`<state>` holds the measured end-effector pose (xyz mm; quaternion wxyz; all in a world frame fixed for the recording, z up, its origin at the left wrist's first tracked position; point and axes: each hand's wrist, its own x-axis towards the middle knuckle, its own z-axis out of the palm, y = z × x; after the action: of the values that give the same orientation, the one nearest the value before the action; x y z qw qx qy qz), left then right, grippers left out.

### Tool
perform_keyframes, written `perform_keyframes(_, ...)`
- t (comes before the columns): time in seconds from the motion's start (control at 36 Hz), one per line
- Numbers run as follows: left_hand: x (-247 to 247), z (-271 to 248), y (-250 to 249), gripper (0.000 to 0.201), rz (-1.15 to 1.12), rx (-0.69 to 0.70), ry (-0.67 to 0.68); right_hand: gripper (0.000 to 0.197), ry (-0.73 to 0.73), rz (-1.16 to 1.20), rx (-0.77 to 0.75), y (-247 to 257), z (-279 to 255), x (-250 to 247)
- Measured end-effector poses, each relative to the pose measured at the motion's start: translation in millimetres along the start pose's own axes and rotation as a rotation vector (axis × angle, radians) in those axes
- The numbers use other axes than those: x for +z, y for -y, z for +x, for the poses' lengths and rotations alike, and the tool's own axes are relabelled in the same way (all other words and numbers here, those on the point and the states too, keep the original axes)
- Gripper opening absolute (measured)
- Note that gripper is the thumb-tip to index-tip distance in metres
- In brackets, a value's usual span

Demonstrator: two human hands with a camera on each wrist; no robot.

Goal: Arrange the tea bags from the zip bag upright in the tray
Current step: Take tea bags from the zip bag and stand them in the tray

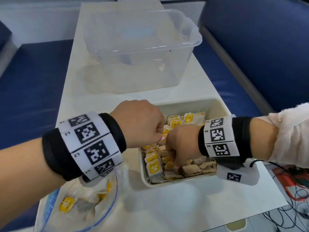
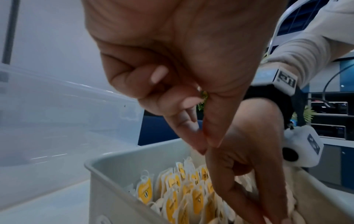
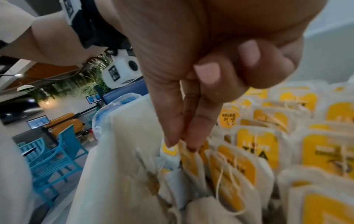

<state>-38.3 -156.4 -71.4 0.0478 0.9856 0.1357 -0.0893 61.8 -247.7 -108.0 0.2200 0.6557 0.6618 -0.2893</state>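
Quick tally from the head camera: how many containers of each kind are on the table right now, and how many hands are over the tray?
Clear plastic tub: 1
White tray with tea bags: 1
Zip bag: 1
Hands over the tray: 2, left hand and right hand
Total: 3 containers, 2 hands

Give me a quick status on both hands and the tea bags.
Right hand pinching a yellow-tagged paper tea bag in the white rectangular plastic tray. Left hand curled above the tray, empty. Clear plastic zip bag holds more bags.

Yellow-labelled tea bags (image 1: pixel 154 166) stood packed upright in the cream tray (image 1: pixel 215 106); more lay loose in the clear zip bag (image 1: pixel 80 203) beside it.
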Motion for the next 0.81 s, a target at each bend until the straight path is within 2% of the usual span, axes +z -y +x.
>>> perform_keyframes(0.19,-15.7,-33.0,22.3,0.018,-0.102,-0.098,-0.099,0.01,-0.09,0.142,0.042,-10.0,-16.2,-10.6)
perform_keyframes(0.28,-22.2,-57.9,36.9,0.014,-0.241,-0.191,-0.16,0.008,-0.214,0.221,0.059,-9.0,-30.6,-22.4)
perform_keyframes(0.36,-21.1,-89.7,52.1,0.01,-0.388,-0.321,-0.298,0.007,-0.388,0.277,0.041,4.3,-45.8,-40.3)
perform_keyframes(0.42,-12.8,-111.8,63.2,0.013,-0.438,-0.413,-0.386,0.008,-0.476,0.328,0.005,20.9,-52.4,-51.4)
perform_keyframes(0.47,1.2,-133.2,72.4,0.018,-0.455,-0.499,-0.413,0.009,-0.536,0.38,-0.046,42.4,-54.9,-58.1)
perform_keyframes(0.58,34.0,-172.0,74.4,0.027,-0.535,-0.59,-0.389,0.006,-0.657,0.521,-0.148,93.0,-46.3,-57.2)
perform_keyframes(0.64,50.1,-185.2,65.4,0.029,-0.531,-0.596,-0.315,0.006,-0.665,0.561,-0.175,119.3,-34.7,-48.5)
perform_keyframes(0.72,76.7,-197.3,51.4,0.025,-0.531,-0.632,-0.161,0.017,-0.595,0.561,-0.169,153.9,-10.8,-26.1)
perform_keyframes(0.81,104.2,-202.6,45.3,0.042,-0.586,-0.621,-0.113,0.028,-0.472,0.431,-0.132,176.4,11.3,-4.2)
